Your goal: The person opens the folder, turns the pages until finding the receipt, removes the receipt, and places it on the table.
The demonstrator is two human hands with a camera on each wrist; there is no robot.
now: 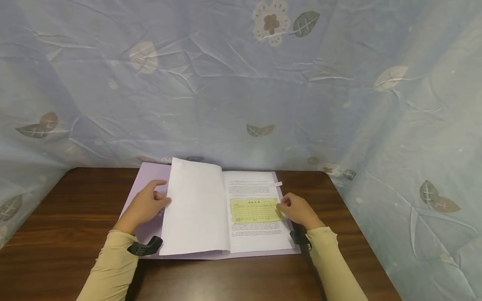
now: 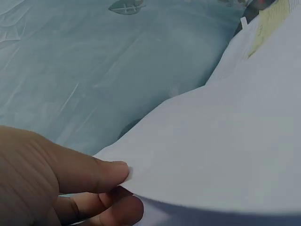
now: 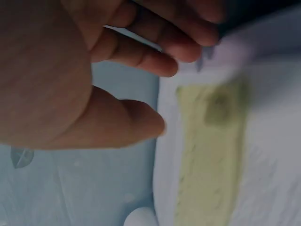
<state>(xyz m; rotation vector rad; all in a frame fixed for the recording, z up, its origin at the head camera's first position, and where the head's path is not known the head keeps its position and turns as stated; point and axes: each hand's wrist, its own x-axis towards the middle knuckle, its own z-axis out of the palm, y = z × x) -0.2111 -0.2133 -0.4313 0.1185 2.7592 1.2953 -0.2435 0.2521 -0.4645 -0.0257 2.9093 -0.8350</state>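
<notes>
A stack of printed pages [image 1: 256,244] lies spread in a light purple folder [image 1: 152,169]. My left hand [image 1: 144,207] pinches the outer edge of a turned white page [image 1: 197,209] between thumb and fingers; the left wrist view shows that page [image 2: 211,141] slightly lifted and curved. On the right-hand printed page rests a yellow slip [image 1: 256,211] with a ruled table. Beside the slip's right edge is my right hand [image 1: 299,210]. In the right wrist view its thumb and fingers stand apart, with nothing between them, close to the yellow slip [image 3: 207,155].
The folder lies on a dark brown wooden table [image 1: 211,280]. A white tab [image 1: 278,184] sticks out at the right page's upper edge. Patterned blue-grey cloth [image 1: 226,104] hangs behind the table and along its sides. Each wrist wears a black strap [image 1: 144,247].
</notes>
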